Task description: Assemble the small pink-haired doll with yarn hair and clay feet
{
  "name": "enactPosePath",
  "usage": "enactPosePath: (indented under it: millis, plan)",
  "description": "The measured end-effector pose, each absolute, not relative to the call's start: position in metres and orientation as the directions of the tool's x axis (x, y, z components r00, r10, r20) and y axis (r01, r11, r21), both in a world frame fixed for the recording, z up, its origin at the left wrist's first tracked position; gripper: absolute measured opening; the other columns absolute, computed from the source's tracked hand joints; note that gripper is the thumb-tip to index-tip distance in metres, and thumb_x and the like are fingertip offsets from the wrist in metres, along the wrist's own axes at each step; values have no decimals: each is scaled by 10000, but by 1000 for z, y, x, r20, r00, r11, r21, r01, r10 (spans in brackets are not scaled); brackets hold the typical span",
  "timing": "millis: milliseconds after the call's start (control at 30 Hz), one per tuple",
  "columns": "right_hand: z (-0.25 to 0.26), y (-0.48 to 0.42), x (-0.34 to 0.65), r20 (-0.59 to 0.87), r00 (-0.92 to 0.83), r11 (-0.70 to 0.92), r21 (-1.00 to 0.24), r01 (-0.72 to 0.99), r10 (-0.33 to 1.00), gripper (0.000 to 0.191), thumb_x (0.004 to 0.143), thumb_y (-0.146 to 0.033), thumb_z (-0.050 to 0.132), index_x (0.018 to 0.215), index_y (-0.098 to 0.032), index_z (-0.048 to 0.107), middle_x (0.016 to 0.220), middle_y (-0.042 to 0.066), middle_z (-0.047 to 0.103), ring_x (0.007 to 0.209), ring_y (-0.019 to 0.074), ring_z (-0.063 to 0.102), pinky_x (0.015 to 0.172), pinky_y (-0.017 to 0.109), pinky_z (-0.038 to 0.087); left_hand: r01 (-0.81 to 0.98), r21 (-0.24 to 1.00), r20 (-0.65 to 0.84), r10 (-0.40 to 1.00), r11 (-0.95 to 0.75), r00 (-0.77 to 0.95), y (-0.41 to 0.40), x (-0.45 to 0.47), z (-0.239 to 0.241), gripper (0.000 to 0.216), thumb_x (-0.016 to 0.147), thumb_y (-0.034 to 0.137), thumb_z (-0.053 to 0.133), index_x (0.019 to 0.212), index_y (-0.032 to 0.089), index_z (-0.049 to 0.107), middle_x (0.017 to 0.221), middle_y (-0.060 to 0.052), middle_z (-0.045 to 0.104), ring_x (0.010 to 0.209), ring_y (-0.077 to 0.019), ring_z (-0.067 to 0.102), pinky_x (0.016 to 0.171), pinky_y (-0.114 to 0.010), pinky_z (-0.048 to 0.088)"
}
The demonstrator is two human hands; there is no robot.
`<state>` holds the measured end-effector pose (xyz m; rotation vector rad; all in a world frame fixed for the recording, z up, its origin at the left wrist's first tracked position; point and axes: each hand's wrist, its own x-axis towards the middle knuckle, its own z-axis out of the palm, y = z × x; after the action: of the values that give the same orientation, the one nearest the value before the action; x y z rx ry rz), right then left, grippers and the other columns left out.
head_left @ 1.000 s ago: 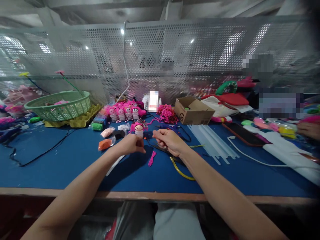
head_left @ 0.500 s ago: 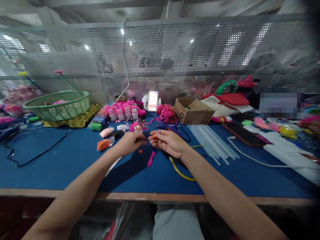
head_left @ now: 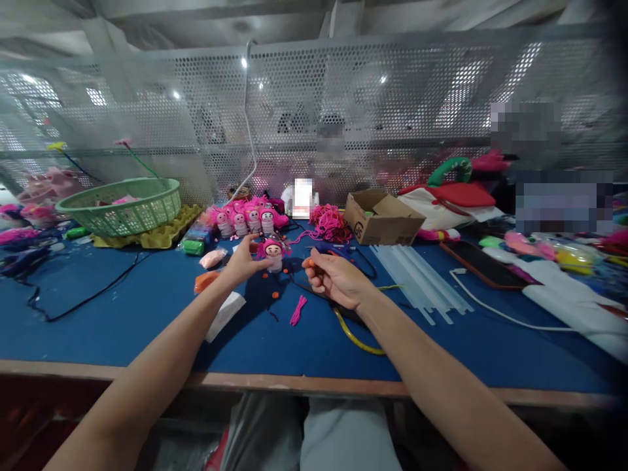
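A small doll point(head_left: 275, 263) with pink yarn hair and a white body stands on the blue table. My left hand point(head_left: 241, 261) is at its left side, thumb and fingers spread apart, with the thumb tip close to the body; whether it touches I cannot tell. My right hand point(head_left: 338, 278), to the right of the doll, pinches a small orange piece point(head_left: 311, 262) that looks like soft clay between thumb and fingertips. An orange disc point(head_left: 275, 295) and a few smaller orange bits lie in front of the doll. Nearer me is a bundle of pink yarn point(head_left: 297, 310).
Behind stand several similar dolls point(head_left: 254, 220), a heap of pink yarn point(head_left: 330, 222) and a cardboard box point(head_left: 384, 219). Translucent glue sticks point(head_left: 417, 281) lie right, a green basket point(head_left: 118, 212) left. Orange clay point(head_left: 206, 281) and white paper point(head_left: 226, 315) lie by my left forearm.
My left hand has moved left and opened beside the doll, away from my right hand. The right fingers have closed more on the orange piece. More small orange bits now show on the table.
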<state>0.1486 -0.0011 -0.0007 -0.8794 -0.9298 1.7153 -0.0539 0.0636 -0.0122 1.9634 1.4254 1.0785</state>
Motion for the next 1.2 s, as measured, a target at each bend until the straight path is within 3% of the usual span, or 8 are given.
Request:
enactPosePath:
  millis: [133,333,433,533,733,867,1033,1200]
  plan:
    - [1,-2,148,-158,-248,-250,-881,-403,956,118,770,-216,577,728,-118,626,564,0,569,455,40,501,415,141,411,512,799,244,948,-315,204,68,-48,-21,856,484,329,735,1220,141,340,1081,-120,520,984,-241,509,823,-375,414]
    - [5,-4,147,-142,-274,-263,-839,-476,951,127,754,-54,547,791,-118,651,637,19,616,553,45,549,538,147,475,611,661,439,885,-434,154,60,-50,-10,794,557,363,687,1233,144,332,1229,-154,418,1087,-260,445,900,-394,369]
    - [7,-6,147,-145,-290,-274,-838,-472,946,145,781,-52,507,786,-112,640,662,35,638,548,48,562,542,154,482,614,625,489,855,-483,174,56,-53,-7,785,584,379,667,1248,158,313,1245,-148,411,1104,-255,436,901,-388,370]
    - [8,-7,147,-145,-311,-280,-846,-454,939,152,804,-72,482,758,-103,624,688,55,652,560,59,582,558,166,490,617,641,430,879,-456,203,56,-51,-10,787,564,362,683,1237,159,329,1231,-147,433,1092,-265,450,901,-401,368]
    - [4,-5,148,-139,-300,-256,-882,-397,944,193,783,-293,563,682,-128,576,524,-9,569,418,39,487,392,134,391,610,674,331,909,-416,253,72,-46,-22,831,471,302,733,1204,153,371,1260,-152,416,1192,-312,363,982,-430,279]
    - [2,-3,148,-131,-262,-232,-883,-407,956,124,698,-208,657,671,-141,555,567,-15,585,465,36,507,438,130,414,580,715,285,920,-391,269,80,-44,-28,844,457,257,731,1209,146,365,1219,-152,454,1142,-311,422,952,-438,315]
    - [2,-3,149,-124,-250,-225,-873,-432,960,56,727,-90,588,763,-134,590,628,9,616,533,54,556,517,157,462,555,744,291,928,-373,233,81,-43,-30,817,463,256,726,1192,142,375,1146,-140,513,1082,-302,480,925,-440,346]
    - [4,-2,150,-125,-236,-215,-888,-407,964,65,765,-185,569,739,-131,594,585,-3,588,476,47,526,442,149,424,495,784,322,927,-375,192,75,-40,-20,738,531,266,693,1173,117,362,1128,-144,524,1021,-261,520,901,-417,381]
